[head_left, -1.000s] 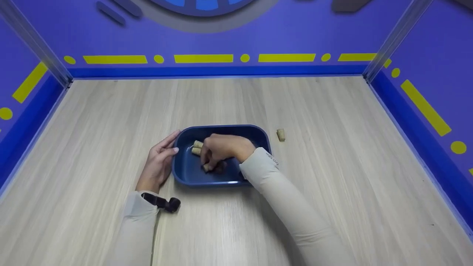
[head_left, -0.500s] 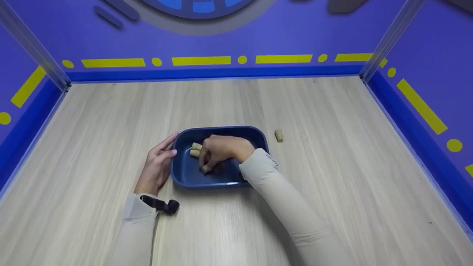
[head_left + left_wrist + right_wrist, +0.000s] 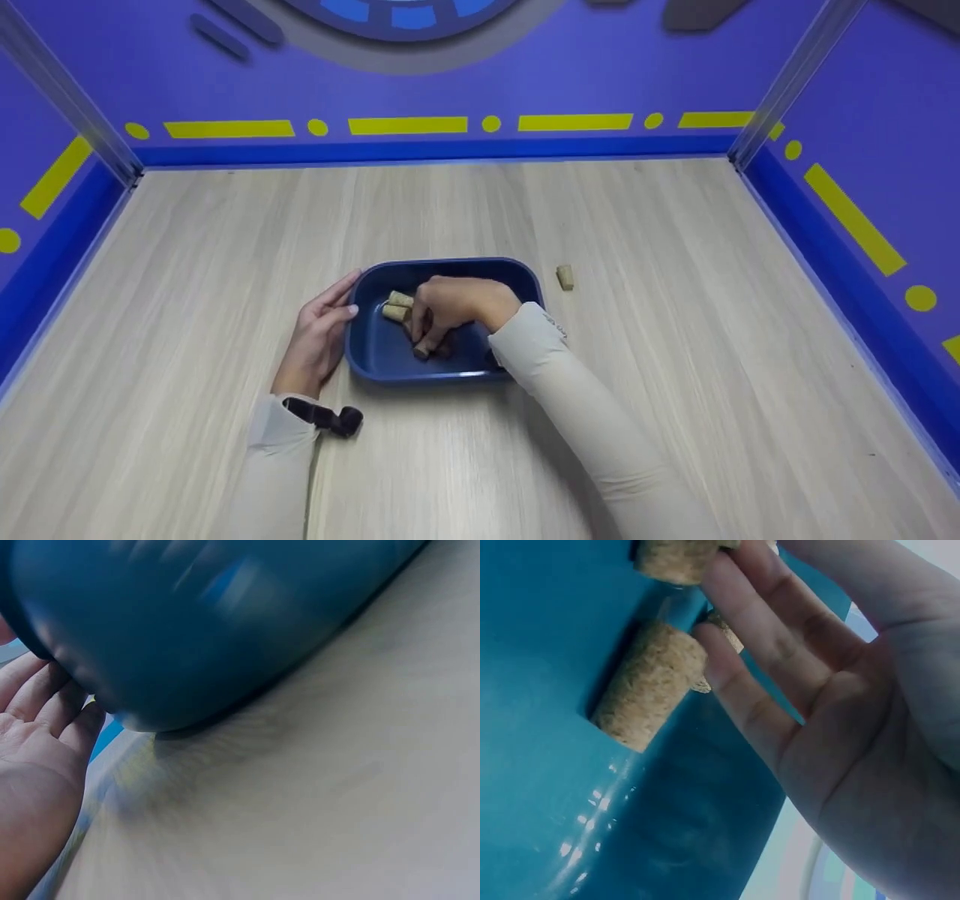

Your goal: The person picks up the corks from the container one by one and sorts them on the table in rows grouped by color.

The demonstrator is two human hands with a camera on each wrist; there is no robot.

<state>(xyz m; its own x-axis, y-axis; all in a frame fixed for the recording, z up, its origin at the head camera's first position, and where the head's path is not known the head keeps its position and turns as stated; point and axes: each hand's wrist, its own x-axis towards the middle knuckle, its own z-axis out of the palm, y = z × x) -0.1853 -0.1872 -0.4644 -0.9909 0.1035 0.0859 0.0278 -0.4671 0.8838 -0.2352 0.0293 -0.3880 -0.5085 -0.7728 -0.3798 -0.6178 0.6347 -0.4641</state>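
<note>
The dark blue tray (image 3: 382, 356) sits on the worktop (image 3: 225, 300) squarely in front of the person, presumably so that both hands can reach it without stretching. The left hand (image 3: 319, 337) lies at its left end, the fingers fairly straight along the outer wall and the thumb at the rim; this grip is loose, not clenched, and seems meant to brace the tray against sliding while leaving the inside free. The right hand (image 3: 461, 302) comes over the near right corner and reaches down into the tray, its grip pinching a small cork (image 3: 422, 351) between thumb and fingertips, low over the tray's floor. A fingertip pinch suits so short a piece, since a whole-hand hold would probably cover it and knock its neighbours. Just beyond the fingers, a pair of corks (image 3: 395, 311) lies side by side toward the left end, and the right wrist view shows loose corks so close that the fingertips have little room. The darker patch under the palm could be shadow or another piece; I cannot tell which. One lone cork (image 3: 565, 277) rests outside, on the worktop right of the tray, well apart from the fingers yet probably an easy reach.
</note>
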